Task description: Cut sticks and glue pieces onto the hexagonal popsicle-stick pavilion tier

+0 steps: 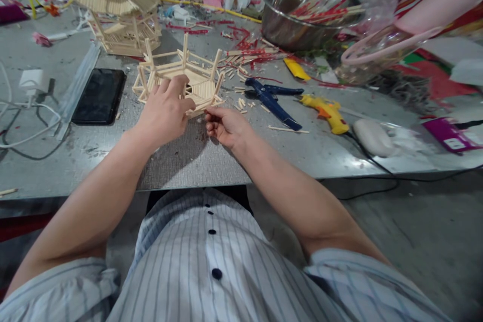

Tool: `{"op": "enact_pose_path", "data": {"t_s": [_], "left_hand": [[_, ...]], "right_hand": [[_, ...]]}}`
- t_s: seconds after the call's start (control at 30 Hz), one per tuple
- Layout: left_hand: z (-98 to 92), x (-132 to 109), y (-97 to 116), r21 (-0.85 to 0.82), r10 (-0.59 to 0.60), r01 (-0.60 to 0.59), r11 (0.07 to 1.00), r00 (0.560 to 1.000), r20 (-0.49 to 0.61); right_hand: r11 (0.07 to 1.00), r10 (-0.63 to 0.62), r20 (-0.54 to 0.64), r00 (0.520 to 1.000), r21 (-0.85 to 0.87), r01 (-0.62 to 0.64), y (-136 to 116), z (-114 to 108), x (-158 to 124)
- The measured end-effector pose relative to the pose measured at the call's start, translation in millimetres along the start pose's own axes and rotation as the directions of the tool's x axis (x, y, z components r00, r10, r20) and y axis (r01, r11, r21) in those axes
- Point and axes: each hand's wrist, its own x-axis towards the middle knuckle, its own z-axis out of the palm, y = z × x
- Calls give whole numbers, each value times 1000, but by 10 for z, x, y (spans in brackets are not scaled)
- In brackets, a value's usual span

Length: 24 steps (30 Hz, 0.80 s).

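Two hands work a half-built stick frame (188, 78): left hand (164, 110) grips its near rail, right hand (226, 126) pinches closed beside it; roof missing.

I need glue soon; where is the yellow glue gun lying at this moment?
In the head view, the yellow glue gun lies on the grey table, right of both hands, between the blue cutters and a white oval object.

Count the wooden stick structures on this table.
2: a small hexagonal wooden stick frame under the left hand, and a taller tiered wooden stick pagoda behind it. Clutter may hide others.
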Motion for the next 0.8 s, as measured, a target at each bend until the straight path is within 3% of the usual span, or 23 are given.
{"op": "enact_pose_path", "data": {"t_s": [0.8], "left_hand": [[-28,-8,6,-3,5,-5,1000,999,32]], "right_hand": [[999,-15,48,999,-36,17,-6,1,13]]}}
